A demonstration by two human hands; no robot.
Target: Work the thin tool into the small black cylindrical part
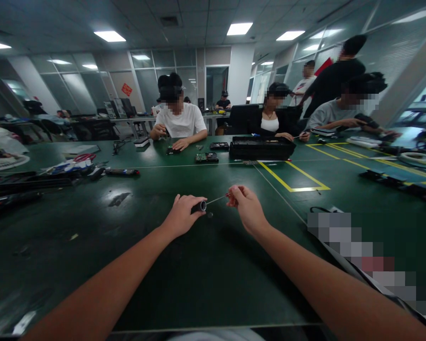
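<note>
Far left, black trays (28, 181) are lying on the green tabletop (145, 293), a pile of cables and tools (76, 163) is sitting beside them, and a long dark tool (122, 172) is lying just right of the pile. A dark patch (119, 199) is showing on the surface below that tool.

Center: left hand (179, 217) is grasping a dark cylinder (198, 206) between thumb and fingers, its pale-rimmed open end facing the camera side. Cylinder is being held above the tabletop, mid-frame. Small round piece (209, 215) is lying just right of and below it. Thin rod (216, 200) is running between cylinder and right hand, slanting up to the right; whether its left tip is inside or touching the cylinder, cannot tell. Right hand (247, 207) is pinching the rod's reddish end, fingers curled.

Behind, a person in a white shirt (184, 121) is resting a hand near a small black device (174, 150). Open device with green board (206, 157) is lying right of that, then a long black case (262, 148). Yellow tape outline (291, 190) is marking the surface right of center. Black parts (394, 181) are lining the right edge; blurred-out white item (341, 237) is lying lower right.
</note>
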